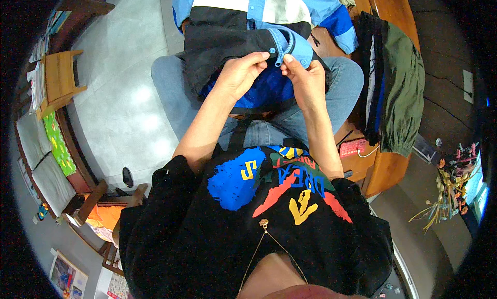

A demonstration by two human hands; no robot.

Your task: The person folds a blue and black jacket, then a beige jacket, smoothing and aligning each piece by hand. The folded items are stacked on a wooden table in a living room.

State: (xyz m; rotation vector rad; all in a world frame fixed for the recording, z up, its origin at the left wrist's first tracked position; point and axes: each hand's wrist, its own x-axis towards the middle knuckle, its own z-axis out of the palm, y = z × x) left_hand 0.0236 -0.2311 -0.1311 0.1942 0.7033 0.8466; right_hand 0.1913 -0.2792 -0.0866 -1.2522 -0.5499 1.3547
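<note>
- Black, blue and white fabric jacket (243, 24) lies across the lap, far end spread out, not yet folded;
- left hand (239, 73) fingers pinch the dark cloth; right hand (306, 80) fingers pinch its light-blue cuff (292, 45);
- cuff work appears underway; dark garments (396, 86) heaped at right.

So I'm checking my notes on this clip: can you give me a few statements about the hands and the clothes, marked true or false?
1. Both hands grip the light blue collar of a blue, black and white jacket. True.
2. The left hand is holding scissors. False: it pinches only fabric.
3. A dark green garment hangs on the person's right. True.
4. The right hand rests on the floor. False: it is raised at the collar.
</note>
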